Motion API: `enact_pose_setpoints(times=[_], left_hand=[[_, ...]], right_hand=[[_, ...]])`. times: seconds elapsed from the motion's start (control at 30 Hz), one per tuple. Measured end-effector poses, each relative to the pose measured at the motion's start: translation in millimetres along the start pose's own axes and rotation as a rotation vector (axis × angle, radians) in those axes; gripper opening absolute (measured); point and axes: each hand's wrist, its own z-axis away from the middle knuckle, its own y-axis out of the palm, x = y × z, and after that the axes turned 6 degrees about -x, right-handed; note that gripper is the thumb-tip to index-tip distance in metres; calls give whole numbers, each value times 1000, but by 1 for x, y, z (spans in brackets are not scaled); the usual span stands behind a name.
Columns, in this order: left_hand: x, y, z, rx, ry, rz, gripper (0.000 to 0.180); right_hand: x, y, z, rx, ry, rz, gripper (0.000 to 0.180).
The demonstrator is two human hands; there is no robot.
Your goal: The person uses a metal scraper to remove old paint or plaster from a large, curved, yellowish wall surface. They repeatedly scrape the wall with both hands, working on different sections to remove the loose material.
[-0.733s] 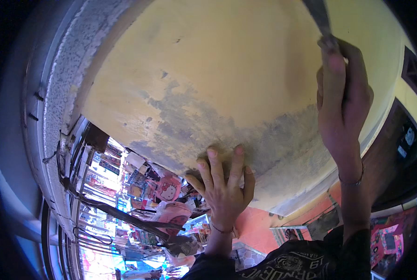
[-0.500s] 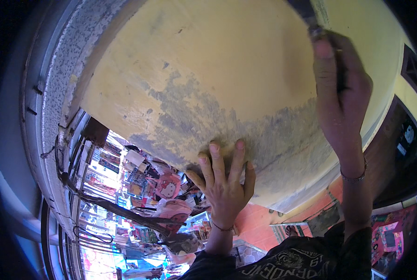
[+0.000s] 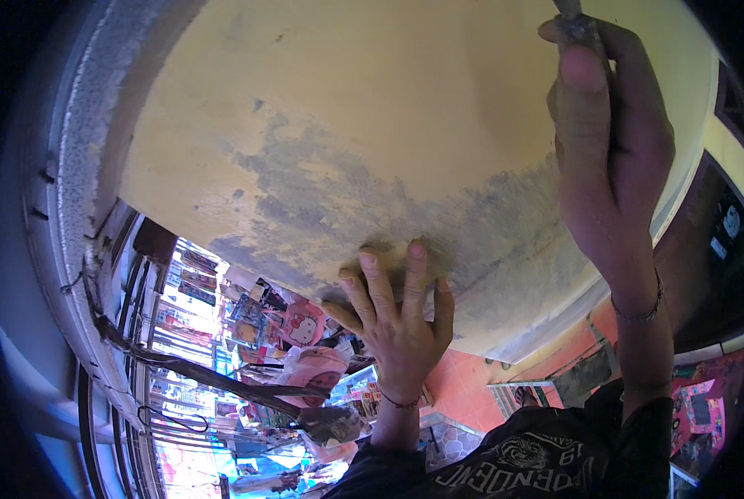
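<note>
A yellow wall [image 3: 405, 100] fills most of the view, with a rough grey patch [image 3: 322, 187] across its lower part. My left hand [image 3: 399, 337] rests against the wall at the lower edge of that patch, fingers spread, holding nothing. At the upper right, my right hand [image 3: 617, 158] grips the handle of a scraper [image 3: 577, 30], thumb along it. Most of the blade lies beyond the top edge of the picture, so I cannot tell whether it touches the wall.
Cables [image 3: 214, 378] and a pale ledge [image 3: 93, 125] run down the left side. Below are crowded goods, including a pink bag [image 3: 304, 324], and an orange tiled floor [image 3: 463, 387]. A dark opening [image 3: 705, 266] lies at the right.
My right hand has moved up a little, taking the scraper's blade mostly out of the picture. The view has shifted slightly; my left hand stays spread on the wall.
</note>
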Motion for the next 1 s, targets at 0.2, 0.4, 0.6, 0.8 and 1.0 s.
enact_pose_setpoints(times=[0.2,0.4,0.6,0.8,1.0], left_hand=[[-9,-2,-5,-38,-91,99,60],[-11,9,-33,-403,141,497,52],[-15,12,-48,-420,215,628,30],[-26,9,-60,-479,195,631,24],[-23,5,-59,-458,227,674,21]], right_hand=[[2,-14,91,77,244,-207,39],[36,-18,166,223,614,-357,33],[56,-17,157,285,856,-300,48],[59,-11,138,349,722,-325,55],[63,-11,133,355,858,-355,55]])
